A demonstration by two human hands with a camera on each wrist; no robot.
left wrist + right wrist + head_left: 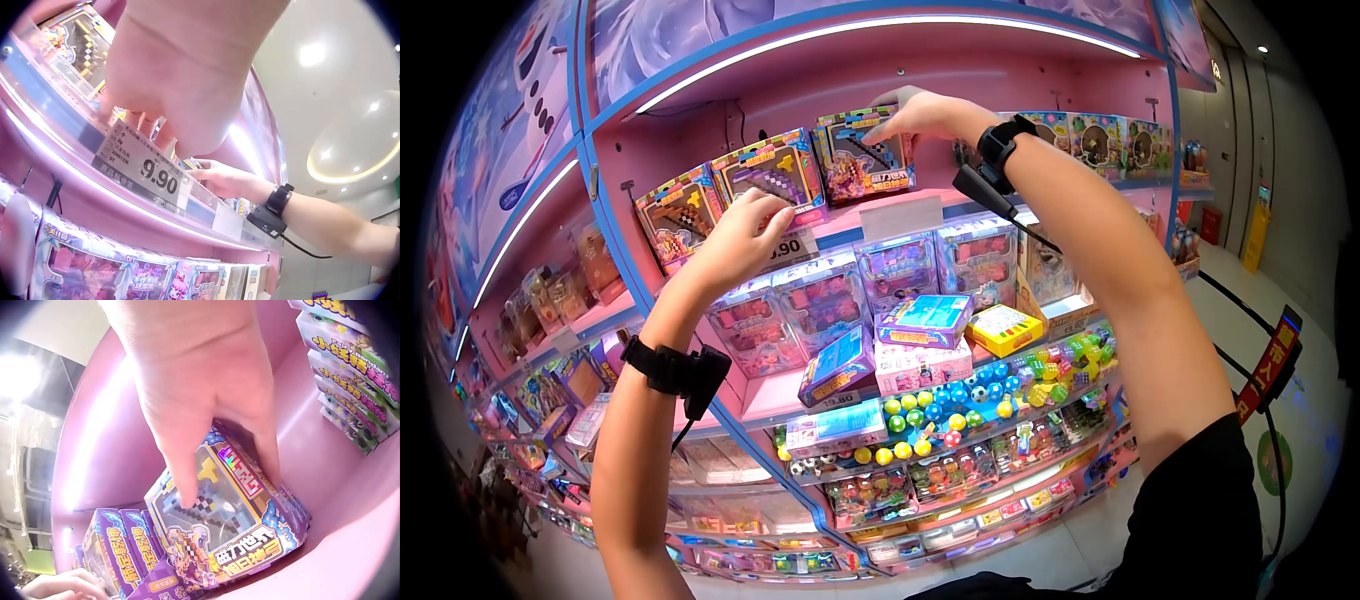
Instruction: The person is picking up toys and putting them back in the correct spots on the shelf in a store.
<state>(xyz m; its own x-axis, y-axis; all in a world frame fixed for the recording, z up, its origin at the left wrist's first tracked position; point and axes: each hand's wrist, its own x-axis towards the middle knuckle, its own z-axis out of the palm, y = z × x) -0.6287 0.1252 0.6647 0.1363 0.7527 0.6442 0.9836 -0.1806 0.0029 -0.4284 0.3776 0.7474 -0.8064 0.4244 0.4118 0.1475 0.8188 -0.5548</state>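
My right hand [920, 115] grips a toy box [250, 544] on the upper shelf. In the right wrist view its thumb lies over the clear window and its fingers reach along the printed side. The window shows a blue and black pixel-style toy. My left hand [745, 235] is at the front of a neighbouring box with a purple toy [775, 180], its fingers loosely bent near the shelf lip. In the left wrist view the fingers are partly hidden behind a 9.90 price tag [150, 165]. Another such box [678, 218] leans at the left end.
Stacked boxes [350, 381] line the shelf further right. Below, doll sets [820, 300] stand upright, with loose blue boxes [927, 320] and a yellow box [1005, 330] before them. Small coloured balls [950, 400] fill a lower tray. A blue shelf post [615, 240] rises at left.
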